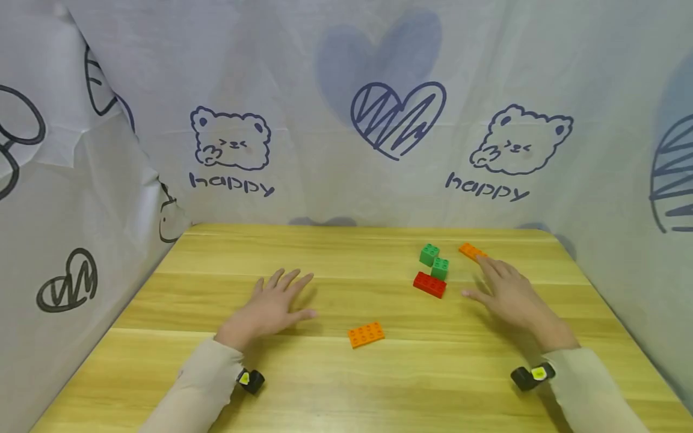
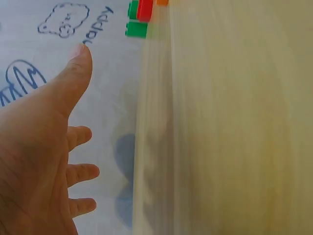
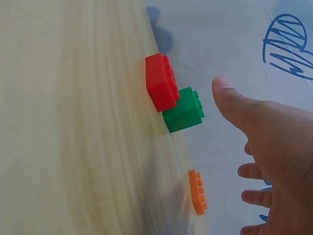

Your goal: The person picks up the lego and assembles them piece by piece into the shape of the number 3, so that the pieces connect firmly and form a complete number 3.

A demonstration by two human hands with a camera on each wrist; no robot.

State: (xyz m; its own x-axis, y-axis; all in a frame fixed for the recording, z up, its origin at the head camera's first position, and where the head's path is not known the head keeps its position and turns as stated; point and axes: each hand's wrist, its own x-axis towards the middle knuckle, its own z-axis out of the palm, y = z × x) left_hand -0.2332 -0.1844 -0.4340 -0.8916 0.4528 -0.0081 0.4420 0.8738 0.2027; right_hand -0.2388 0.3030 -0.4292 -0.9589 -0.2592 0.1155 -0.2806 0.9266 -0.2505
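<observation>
My left hand (image 1: 267, 310) hovers over the left half of the wooden table with fingers spread and holds nothing. To its right, a flat orange building brick (image 1: 366, 334) lies studs up. My right hand (image 1: 511, 294), also empty with fingers extended, is nearest to a second flat orange brick (image 1: 471, 251), whose near end its fingertips overlap in the head view. The right wrist view shows a gap between that orange brick (image 3: 198, 192) and the fingers. Left of this hand are a red brick (image 1: 430, 285) and two green bricks, one nearer (image 1: 440, 268) and one farther (image 1: 429, 254).
A pale sheet (image 1: 325, 174) printed with hearts and bears hangs behind the table (image 1: 346, 391) and along both sides. Each wrist carries a small black camera, one on the left (image 1: 251, 381) and one on the right (image 1: 525, 377).
</observation>
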